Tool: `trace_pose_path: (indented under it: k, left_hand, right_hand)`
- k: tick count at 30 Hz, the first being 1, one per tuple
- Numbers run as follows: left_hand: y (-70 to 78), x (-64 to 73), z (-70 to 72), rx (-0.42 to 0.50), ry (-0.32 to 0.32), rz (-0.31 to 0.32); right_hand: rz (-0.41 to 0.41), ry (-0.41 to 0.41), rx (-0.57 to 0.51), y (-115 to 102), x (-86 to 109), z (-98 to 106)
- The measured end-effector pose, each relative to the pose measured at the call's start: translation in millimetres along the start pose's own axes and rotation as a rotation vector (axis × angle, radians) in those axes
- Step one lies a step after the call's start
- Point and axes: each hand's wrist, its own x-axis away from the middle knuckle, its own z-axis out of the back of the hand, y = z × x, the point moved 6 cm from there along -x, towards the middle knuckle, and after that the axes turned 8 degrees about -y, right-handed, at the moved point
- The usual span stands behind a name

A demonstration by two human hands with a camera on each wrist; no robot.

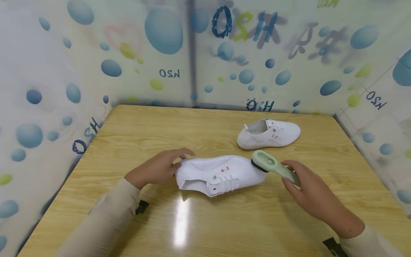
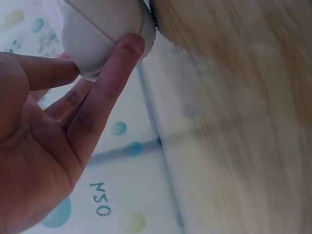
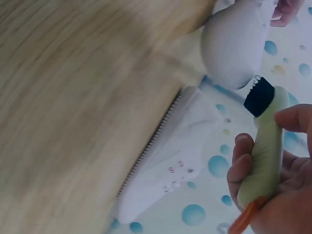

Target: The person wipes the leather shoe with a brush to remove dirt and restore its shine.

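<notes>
A white lace-up shoe (image 1: 221,175) lies tilted on its side in the middle of the table, its toe toward the right. My left hand (image 1: 160,166) grips its heel; in the left wrist view the thumb and fingers (image 2: 97,97) pinch the heel (image 2: 105,29) from both sides. In my right hand (image 1: 316,194) is a pale green shoe brush (image 1: 273,164), held by its handle. Its dark bristles (image 3: 260,96) are right at the shoe's toe (image 3: 231,48). An orange loop (image 3: 247,214) hangs from the handle's end.
A second white shoe (image 1: 269,134) stands upright farther back on the right, toe to the right. The wooden table (image 1: 135,132) meets a patterned wall covering (image 1: 205,71) at the back and sides. A bright reflection lies on the tabletop in front of the near shoe.
</notes>
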Motion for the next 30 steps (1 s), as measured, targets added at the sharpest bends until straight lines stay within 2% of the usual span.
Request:
trace_pose_path:
  k: [4,9,14,20,23,27,30]
  left_hand:
    - [-23.4,3.1,8.4,0.103,0.018,0.088]
    - [-52.5,4.5,13.6,0.296,0.060,0.213]
    - [-71.4,6.4,20.3,0.456,0.065,0.272]
    - [-92.0,13.5,27.1,0.526,0.068,0.332]
    - [-99.1,17.1,26.7,0.588,0.054,0.349]
    - [-101.2,22.2,25.5,0.668,0.051,0.351]
    - [-98.1,25.1,25.7,0.670,0.051,0.342]
  right_hand:
    - [-0.109,-0.105,-0.140,18,-8.0,-10]
    - [-0.152,-0.209,-0.234,33,-12.7,-25]
    - [-0.176,-0.307,-0.308,42,-11.8,-36]
    - [-0.213,-0.385,-0.423,49,-11.7,-45]
    - [-0.227,-0.389,-0.356,52,-14.1,-47]
    - [-0.218,-0.396,-0.228,54,-19.6,-49]
    - [-0.211,-0.427,-0.176,53,-21.1,-52]
